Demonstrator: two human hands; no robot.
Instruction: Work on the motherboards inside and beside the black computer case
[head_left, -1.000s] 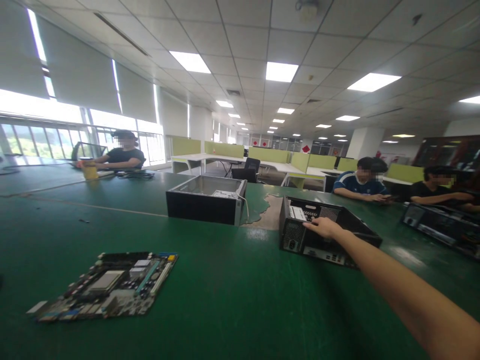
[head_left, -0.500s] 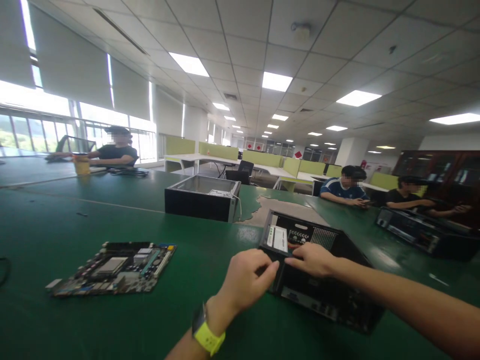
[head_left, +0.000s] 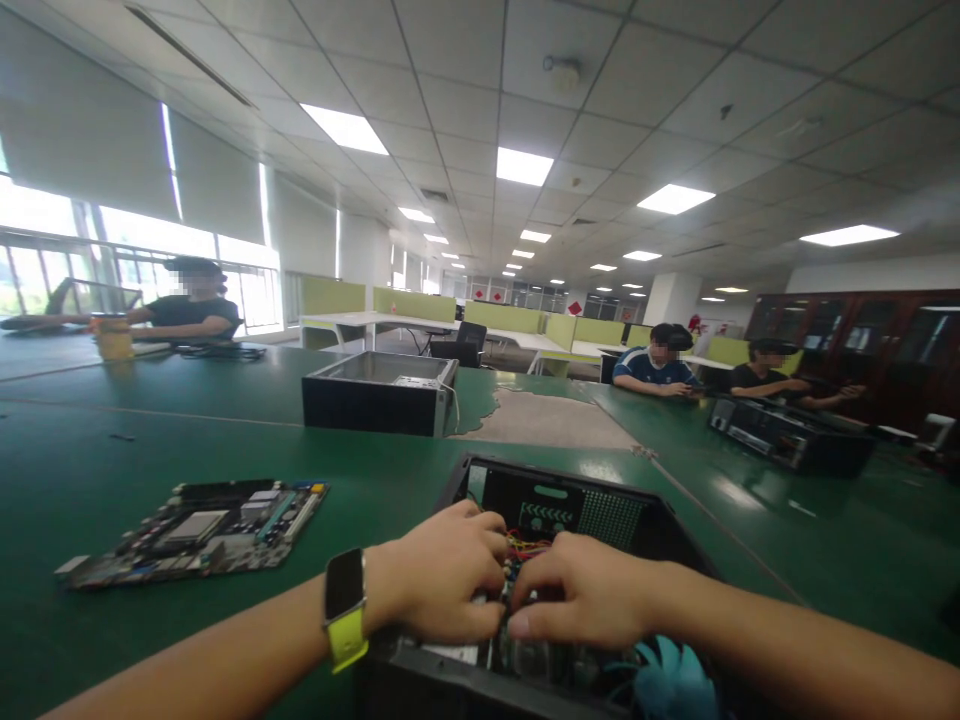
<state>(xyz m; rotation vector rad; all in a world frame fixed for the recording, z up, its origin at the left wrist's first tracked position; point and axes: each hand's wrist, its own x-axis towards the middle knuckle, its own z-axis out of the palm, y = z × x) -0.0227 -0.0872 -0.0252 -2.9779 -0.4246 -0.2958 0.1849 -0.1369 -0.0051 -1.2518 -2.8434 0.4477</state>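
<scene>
An open black computer case (head_left: 619, 520) stands before me, its inside facing up. My left hand (head_left: 450, 575), with a watch on a yellow-green strap at the wrist, reaches into it with bent fingers. Close beside it, my right hand (head_left: 574, 590) is also inside the case, its thumb and fingers curled together. Whatever the fingertips grip is hidden by the hands. Red and yellow cables (head_left: 529, 545) show between and behind the hands. A blue fan (head_left: 671, 680) is under my right forearm. To the left, a motherboard (head_left: 199, 530) lies flat on the green table (head_left: 247, 640).
Behind the motherboard sits another open case (head_left: 375, 408). At the right, a third black case (head_left: 787, 435) stands near two seated people. An orange cup (head_left: 112, 337) and another person are at the far left. The tabletop has a bare, torn patch (head_left: 555, 415).
The case has turned and come nearer, so its inside and the fan now show. Both hands have moved from its edge down into it. The view has swung slightly right.
</scene>
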